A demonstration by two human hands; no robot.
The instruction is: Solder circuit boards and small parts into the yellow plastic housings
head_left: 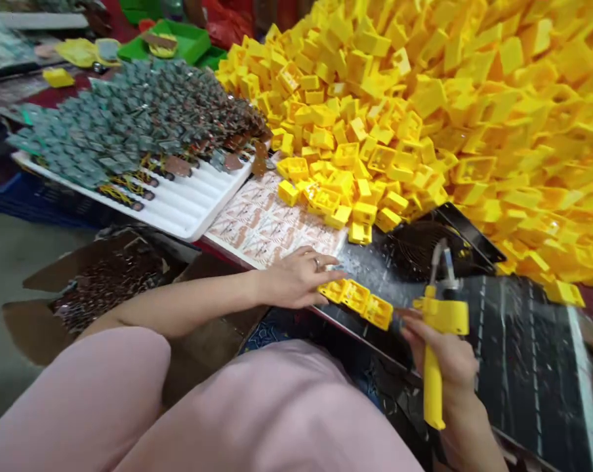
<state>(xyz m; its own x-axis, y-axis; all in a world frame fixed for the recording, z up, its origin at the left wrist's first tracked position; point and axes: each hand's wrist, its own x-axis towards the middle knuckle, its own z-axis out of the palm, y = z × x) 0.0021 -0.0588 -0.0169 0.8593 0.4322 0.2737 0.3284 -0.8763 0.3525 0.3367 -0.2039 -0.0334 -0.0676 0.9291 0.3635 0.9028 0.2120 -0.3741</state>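
Note:
A short row of yellow plastic cases (356, 296), open side up, lies along the front edge of the dark work surface. My left hand (299, 278), with a ring on one finger, grips the leftmost case between thumb and fingers. At the row's other end is my right hand (444, 357), its fingertips close to the last case and a small dark part there. It holds a yellow soldering gun (433, 377), handle down and two thin metal-tipped prongs pointing up. The gun's body hides part of that hand's fingers.
A huge heap of yellow cases (405, 118) covers the back and right. At left, a white ribbed tray (178, 203) carries many small wired boards. A black fan-like grille (434, 249) lies ahead of my right hand. Below left stands a carton (40, 328) of brown parts; green trays (188, 40) are behind.

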